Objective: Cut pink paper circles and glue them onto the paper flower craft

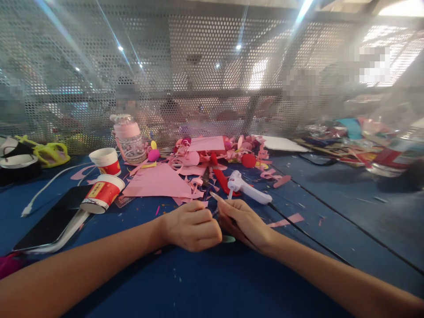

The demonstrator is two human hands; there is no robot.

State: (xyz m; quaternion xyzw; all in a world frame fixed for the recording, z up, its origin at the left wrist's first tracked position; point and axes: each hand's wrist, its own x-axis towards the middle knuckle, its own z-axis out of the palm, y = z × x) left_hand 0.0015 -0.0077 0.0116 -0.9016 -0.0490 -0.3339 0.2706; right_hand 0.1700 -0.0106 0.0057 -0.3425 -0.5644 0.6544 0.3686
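Note:
My left hand (pixel 194 226) is closed with the knuckles up, and whatever its fingers hold is hidden. Right beside it, my right hand (pixel 243 223) is closed too, thumb pressed to the fingers; what it pinches cannot be made out. A small pale green piece (pixel 228 239) shows under the hands, between them. Just beyond my right hand lies a white hot glue gun (pixel 253 189), its black cable running to the lower right. Red-handled scissors (pixel 222 181) lie left of the glue gun, partly among pink paper scraps (pixel 195 182).
A pink paper sheet (pixel 157 183) lies beyond my left hand. Left stand a paper cup (pixel 105 161), a tipped paper cup (pixel 102 194) by a phone (pixel 53 216), and a pink-topped bottle (pixel 129 137). A perforated metal screen (pixel 205 79) closes the back. A clear plastic bottle (pixel 394 154) stands right.

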